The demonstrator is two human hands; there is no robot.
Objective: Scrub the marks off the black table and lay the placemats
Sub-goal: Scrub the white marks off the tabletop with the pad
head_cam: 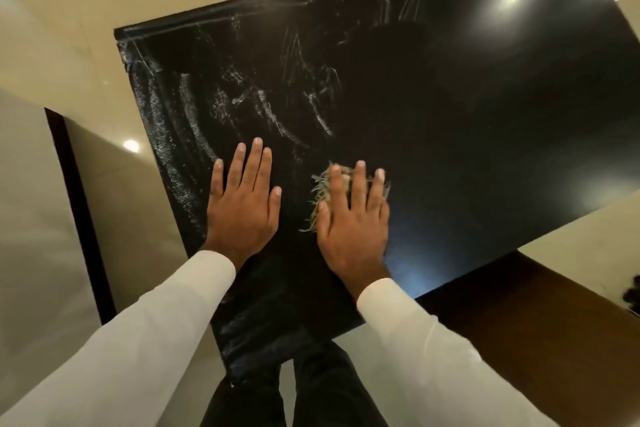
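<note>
At the near edge, right under the camera, dark trousers (pixel 311 395) stand close against the black tabletop (pixel 485 149), and two white sleeves (pixel 138 340) reach forward over it. The left hand (pixel 242 208) lies flat on the surface, fingers straight and spread, holding nothing. It reads as a brace, taking the person's weight so that the other arm can bear down. Just to its right, the right hand (pixel 353 225) is also flat, fingers straight and fanned over a pale, fibrous scrubber (pixel 320 194). It presses the pad to the tabletop under the fingers instead of gripping it, and frayed strands poke out on the pad's left side. A flat press like that spreads the force over the whole pad, which suits rubbing. Further out, there's the job: whitish marks (pixel 270 107) streak the left half of the tabletop in arcs and smears, running on toward the far left corner, with fainter scratchy lines near the far edge. The right side looks dark and glossy, throwing back a ceiling light. So my call is that the scrubbing is mid-way at best, with the heavy patch beyond the fingertips the likely next ground. No placemats in view anywhere, so that step hasn't begun. Beyond the table lies pale, shiny floor (pixel 86 10).
</note>
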